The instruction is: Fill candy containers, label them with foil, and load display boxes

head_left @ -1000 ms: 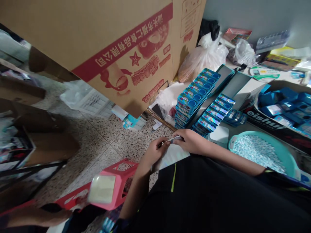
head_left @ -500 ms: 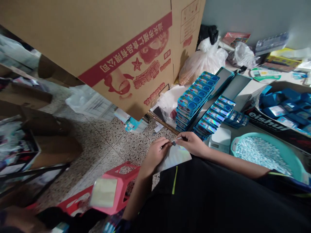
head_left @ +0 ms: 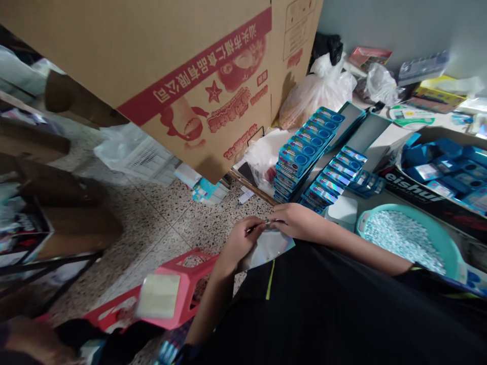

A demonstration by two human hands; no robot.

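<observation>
Silvery, iridescent thin sheet (head_left: 271,249) pinched between a person's left hand (head_left: 243,238) and right hand (head_left: 294,219)

The wearer's black shirt with a yellow-green stripe (head_left: 323,309) fills the lower right. Just in front of it, the sheet hangs between the two bare hands, gripped along its far edge. The left fingers are closed, thumb pressed on that edge; the right fingers are curled and close on it too, almost meeting the left ones. The fold at the fingertips is too small to make out.

To the left of the left forearm is a pink plastic stool with a pale square top (head_left: 158,299). In the lower left corner, another person's blurred hand (head_left: 34,339) reaches in; its grip cannot be told.

Beyond the right forearm, a round teal plastic basin (head_left: 452,248) holds small white and pale blue pieces. Next come a shorter row of shiny blue boxes (head_left: 331,180) and a taller stack of blue boxes printed with circles (head_left: 312,137). To their right, a black-sided carton lettered "eishui" (head_left: 418,195) holds loose blue boxes.

Farther off, a knotted white plastic bag (head_left: 319,91) sits beside a big brown cardboard carton with red print (head_left: 171,50).
</observation>
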